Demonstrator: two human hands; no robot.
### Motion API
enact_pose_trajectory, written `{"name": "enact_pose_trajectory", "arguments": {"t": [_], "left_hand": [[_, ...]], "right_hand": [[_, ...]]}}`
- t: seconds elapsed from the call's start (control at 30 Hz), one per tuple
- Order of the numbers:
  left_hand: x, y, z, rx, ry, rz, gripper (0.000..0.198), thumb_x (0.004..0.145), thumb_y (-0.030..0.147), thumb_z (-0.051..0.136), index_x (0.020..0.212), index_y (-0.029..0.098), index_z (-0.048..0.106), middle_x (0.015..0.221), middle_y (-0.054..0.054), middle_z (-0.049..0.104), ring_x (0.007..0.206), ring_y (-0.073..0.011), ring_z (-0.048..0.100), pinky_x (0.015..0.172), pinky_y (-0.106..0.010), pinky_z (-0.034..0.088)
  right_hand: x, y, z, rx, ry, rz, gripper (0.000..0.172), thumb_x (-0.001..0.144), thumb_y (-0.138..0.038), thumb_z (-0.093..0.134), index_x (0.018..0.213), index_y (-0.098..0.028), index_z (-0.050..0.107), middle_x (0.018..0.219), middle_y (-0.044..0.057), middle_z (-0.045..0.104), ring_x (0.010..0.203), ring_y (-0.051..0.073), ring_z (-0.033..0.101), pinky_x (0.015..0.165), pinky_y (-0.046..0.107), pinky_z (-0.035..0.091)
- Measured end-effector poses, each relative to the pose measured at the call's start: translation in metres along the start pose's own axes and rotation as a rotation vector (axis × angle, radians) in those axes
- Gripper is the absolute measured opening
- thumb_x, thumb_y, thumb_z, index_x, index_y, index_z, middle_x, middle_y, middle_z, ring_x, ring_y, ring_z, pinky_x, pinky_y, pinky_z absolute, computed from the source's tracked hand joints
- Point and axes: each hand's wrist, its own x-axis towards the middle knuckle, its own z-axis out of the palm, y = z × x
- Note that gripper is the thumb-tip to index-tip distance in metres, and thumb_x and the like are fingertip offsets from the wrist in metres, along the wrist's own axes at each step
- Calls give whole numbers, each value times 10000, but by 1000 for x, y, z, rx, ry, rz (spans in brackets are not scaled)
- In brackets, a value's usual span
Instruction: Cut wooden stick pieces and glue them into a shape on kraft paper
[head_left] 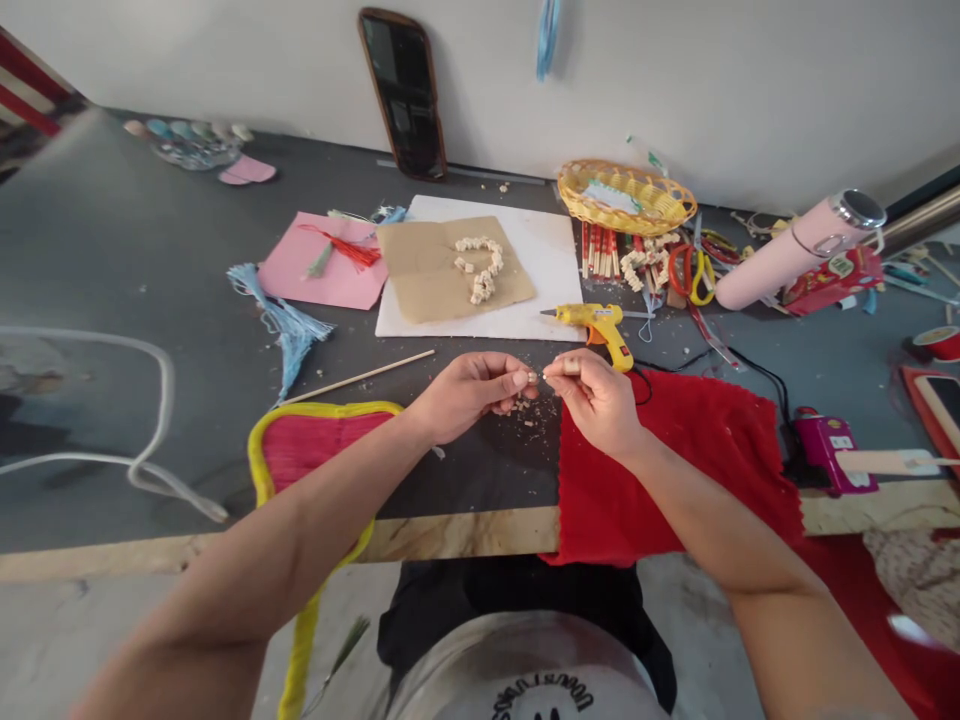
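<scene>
My left hand (487,392) is closed in a pinch over the dark table, with something small and pale at its fingertips. Just to its right, my right hand (592,395) also pinches a tiny pale bit, too small to name. The fingertips of both hands almost meet. Small wood-coloured scraps (529,408) lie scattered beneath them. Beyond the hands, a curved chain of short pale pieces (484,262) rests on a brown paper sheet (420,270), itself on a white board (559,255). A yellow glue gun (600,325) lies on its side behind my right hand.
Red cloth (675,450) drapes over the front edge at right. A yellow-rimmed pink fan-like piece (322,440) and a thin stick (360,376) lie at left. Scissors (694,275), a wicker basket (630,195) and a pink bottle (795,250) stand back right; a phone (405,95) leans against the wall.
</scene>
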Motion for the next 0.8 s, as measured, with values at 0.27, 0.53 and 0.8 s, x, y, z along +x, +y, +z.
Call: {"name": "enact_pose_trajectory", "arguments": {"t": [0.27,0.53,0.8], "left_hand": [[-1,-2,7,-8,-7,-26,388,669,442,836,766,109,662,695,-28,673,520,-52,457,491,-195,310],[1,-4,4,-27,-38,-19,368,692,431,826,791,111,673,713,-23,678,523,-44,467,503,-190,321],[0,-4,3,-23,-36,-20,354,696,418,827,790,113,674,712,-23,678,525,-45,472,500,-189,319]], "right_hand": [[0,-1,4,-11,26,-113,65,928,-172,589,921,-221,630,882,28,703,874,140,685,784,274,581],[-2,2,4,13,11,-64,49,903,-181,633,915,-219,605,868,18,670,841,132,673,757,264,578],[0,1,1,-29,-15,-132,65,918,-153,583,928,-216,592,872,34,673,852,142,671,758,279,573]]}}
